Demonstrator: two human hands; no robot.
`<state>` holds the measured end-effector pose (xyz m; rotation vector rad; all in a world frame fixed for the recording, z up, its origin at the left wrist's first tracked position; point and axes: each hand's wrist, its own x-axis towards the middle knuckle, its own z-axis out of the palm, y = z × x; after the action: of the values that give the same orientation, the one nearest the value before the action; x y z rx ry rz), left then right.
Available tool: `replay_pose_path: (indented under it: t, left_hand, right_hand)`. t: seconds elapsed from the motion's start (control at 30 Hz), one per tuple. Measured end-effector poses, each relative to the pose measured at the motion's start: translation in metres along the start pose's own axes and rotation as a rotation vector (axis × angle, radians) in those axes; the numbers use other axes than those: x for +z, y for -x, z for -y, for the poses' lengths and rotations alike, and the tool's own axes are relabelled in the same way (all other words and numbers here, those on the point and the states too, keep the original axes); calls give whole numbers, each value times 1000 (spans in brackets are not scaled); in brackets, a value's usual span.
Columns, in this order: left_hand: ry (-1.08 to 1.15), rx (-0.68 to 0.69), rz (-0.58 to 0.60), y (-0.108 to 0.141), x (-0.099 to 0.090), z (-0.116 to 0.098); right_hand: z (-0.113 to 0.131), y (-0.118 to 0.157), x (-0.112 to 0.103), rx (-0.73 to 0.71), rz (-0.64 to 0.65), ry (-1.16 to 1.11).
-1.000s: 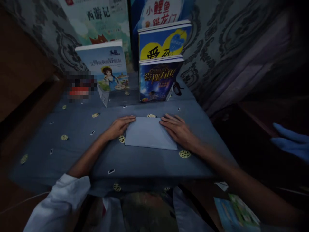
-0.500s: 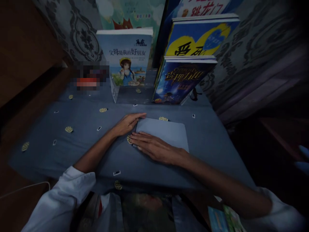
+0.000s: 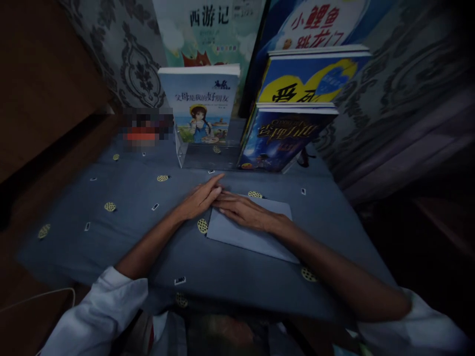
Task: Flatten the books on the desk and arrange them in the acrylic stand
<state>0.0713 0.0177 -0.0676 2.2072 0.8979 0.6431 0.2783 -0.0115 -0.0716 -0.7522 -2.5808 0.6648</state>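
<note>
A pale blue-grey sheet of paper [image 3: 248, 241] lies flat on the patterned tablecloth in front of me. My right hand [image 3: 243, 211] rests across its upper part, fingers stretched out to the left and covering some of the far edge. At the sheet's far left corner is my left hand [image 3: 202, 199], its fingers extended and pointing away. The fingertips of my right hand meet my left hand there. Neither hand grasps anything. Whether the sheet is folded or layered I cannot tell.
Behind the hands, a clear acrylic stand [image 3: 180, 153] holds a light blue book [image 3: 202, 111]. To its right stand a dark blue book [image 3: 282, 143] and a blue-yellow book [image 3: 315, 76]. The tablecloth [image 3: 141, 247] ends at a front edge near my body.
My right hand has slid from the sheet's near left part to its far left corner, up against my left hand. More of the sheet's near side shows. The camera view has tilted up slightly.
</note>
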Motion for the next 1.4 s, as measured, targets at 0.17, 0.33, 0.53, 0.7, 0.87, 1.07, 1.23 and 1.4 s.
replay_pose_path:
  t: [0.17, 0.33, 0.53, 0.7, 0.87, 1.07, 1.23, 1.4]
  left_hand:
    - [-124, 20, -7, 2, 4, -1]
    - [-314, 26, 12, 9, 9, -10]
    - [-573, 108, 84, 12, 14, -17]
    - [-728, 109, 102, 17, 26, -26]
    - [-831, 96, 133, 20, 42, -38]
    - [-744, 188, 327, -9, 79, -62]
    - [-673, 323, 445, -34, 115, -92]
    - [-657, 392, 446, -23, 129, -109]
  right_hand:
    - [0, 9, 8, 19, -65, 66]
    - [-3, 48, 7, 198, -120, 142]
    - [-7, 117, -4, 383, -217, 156]
    - [-11, 150, -8, 417, -330, 110]
    - [-4, 152, -12, 483, -374, 13]
    - [7, 150, -24, 571, -446, -188]
    - [4, 151, -27, 545, -527, -305]
    - [5, 152, -28, 538, -476, -249]
